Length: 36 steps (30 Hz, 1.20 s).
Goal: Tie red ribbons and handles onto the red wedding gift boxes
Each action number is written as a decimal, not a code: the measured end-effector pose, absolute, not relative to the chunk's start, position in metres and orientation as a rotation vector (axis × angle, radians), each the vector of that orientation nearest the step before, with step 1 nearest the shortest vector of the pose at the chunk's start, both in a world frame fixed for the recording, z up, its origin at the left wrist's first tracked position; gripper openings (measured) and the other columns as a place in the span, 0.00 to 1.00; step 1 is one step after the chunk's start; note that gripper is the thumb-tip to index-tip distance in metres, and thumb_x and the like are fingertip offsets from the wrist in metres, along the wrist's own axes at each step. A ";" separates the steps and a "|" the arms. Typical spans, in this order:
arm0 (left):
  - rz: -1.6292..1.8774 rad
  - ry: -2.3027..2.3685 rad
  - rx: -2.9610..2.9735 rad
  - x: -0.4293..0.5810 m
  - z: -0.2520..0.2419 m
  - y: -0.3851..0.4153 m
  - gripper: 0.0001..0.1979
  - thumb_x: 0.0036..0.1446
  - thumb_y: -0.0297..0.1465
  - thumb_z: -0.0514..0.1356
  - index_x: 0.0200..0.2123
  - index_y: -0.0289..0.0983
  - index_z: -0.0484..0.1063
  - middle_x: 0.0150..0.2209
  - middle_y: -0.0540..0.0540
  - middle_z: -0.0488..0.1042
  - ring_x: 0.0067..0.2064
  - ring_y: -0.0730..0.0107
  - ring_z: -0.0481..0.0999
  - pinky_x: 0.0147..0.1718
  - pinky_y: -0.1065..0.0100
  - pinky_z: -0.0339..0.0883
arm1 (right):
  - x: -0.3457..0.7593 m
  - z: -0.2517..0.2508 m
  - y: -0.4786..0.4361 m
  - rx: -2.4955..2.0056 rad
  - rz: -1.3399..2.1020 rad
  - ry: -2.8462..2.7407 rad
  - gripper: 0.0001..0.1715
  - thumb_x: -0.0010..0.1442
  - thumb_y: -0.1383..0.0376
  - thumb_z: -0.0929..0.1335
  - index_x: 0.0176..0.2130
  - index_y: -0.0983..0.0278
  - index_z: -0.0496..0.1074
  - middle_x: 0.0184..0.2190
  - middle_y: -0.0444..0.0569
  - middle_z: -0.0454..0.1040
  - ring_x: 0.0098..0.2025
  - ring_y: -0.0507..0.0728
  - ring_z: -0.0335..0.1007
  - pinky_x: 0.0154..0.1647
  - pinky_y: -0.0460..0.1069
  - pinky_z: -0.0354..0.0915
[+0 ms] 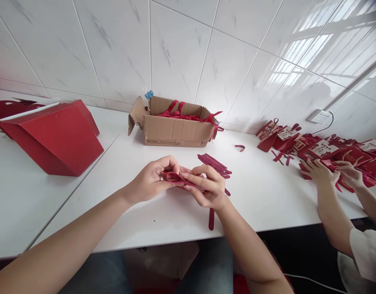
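Just above the white table, both my hands hold a red folded card piece (pixel 173 177) whose edges curve into a loop. My left hand (pixel 153 177) pinches its left end between thumb and fingers. On the other end, my right hand (pixel 208 188) is closed, with fingers above and thumb below. Much of the piece is hidden by my fingers. Beyond my right hand lies a loose pile of dark red strips (pixel 214 163) with rounded ends. One more strip (pixel 211 219) pokes out below my right wrist, near the table's front edge.
A cardboard box (pixel 175 132) with red ribbons (pixel 183 114) stands by the tiled wall, a blue binder clip (pixel 149 94) on its corner. A large red box (pixel 62 139) sits left. A co-worker's hands (pixel 324 173) handle small red gift boxes (pixel 287 138) at right.
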State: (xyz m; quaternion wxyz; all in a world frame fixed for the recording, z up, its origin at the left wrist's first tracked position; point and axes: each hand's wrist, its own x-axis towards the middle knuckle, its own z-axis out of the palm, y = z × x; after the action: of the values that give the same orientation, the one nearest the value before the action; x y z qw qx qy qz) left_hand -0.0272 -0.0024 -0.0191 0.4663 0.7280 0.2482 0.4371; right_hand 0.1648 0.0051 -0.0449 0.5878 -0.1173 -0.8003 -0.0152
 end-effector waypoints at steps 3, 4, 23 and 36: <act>1.102 0.627 1.836 -0.027 -0.020 -0.003 0.10 0.55 0.25 0.62 0.38 0.38 0.64 0.33 0.50 0.77 0.40 0.69 0.78 0.39 0.68 0.75 | 0.166 -0.045 0.005 -0.265 -0.049 -1.882 0.24 0.57 0.72 0.67 0.52 0.57 0.72 0.36 0.48 0.70 0.32 0.51 0.71 0.28 0.47 0.72; 1.114 0.637 1.864 -0.027 -0.020 -0.003 0.11 0.55 0.25 0.63 0.40 0.39 0.65 0.32 0.50 0.77 0.41 0.69 0.78 0.40 0.68 0.75 | 0.166 -0.045 0.005 -0.262 -0.049 -1.889 0.24 0.57 0.73 0.67 0.52 0.57 0.72 0.36 0.48 0.70 0.33 0.51 0.72 0.29 0.47 0.73; 1.133 0.678 1.884 -0.023 -0.026 -0.005 0.14 0.58 0.26 0.60 0.45 0.41 0.60 0.31 0.52 0.72 0.44 0.68 0.78 0.35 0.73 0.73 | 0.166 -0.043 0.007 -0.288 -0.092 -1.853 0.22 0.60 0.70 0.66 0.52 0.54 0.71 0.30 0.44 0.74 0.28 0.51 0.68 0.25 0.48 0.68; 1.330 0.619 1.949 -0.015 -0.033 -0.007 0.18 0.58 0.27 0.59 0.49 0.41 0.58 0.42 0.46 0.67 0.42 0.69 0.72 0.41 0.66 0.71 | 0.166 -0.045 0.006 -0.368 0.086 -1.752 0.21 0.58 0.70 0.68 0.50 0.53 0.74 0.23 0.43 0.68 0.26 0.51 0.66 0.26 0.48 0.67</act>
State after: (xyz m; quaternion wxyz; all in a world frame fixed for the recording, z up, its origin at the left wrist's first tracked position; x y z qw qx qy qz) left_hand -0.0152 -0.0066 -0.0335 0.3439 0.7504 0.2382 0.5118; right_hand 0.1660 0.0059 -0.0447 0.6246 -0.1604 -0.7634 0.0374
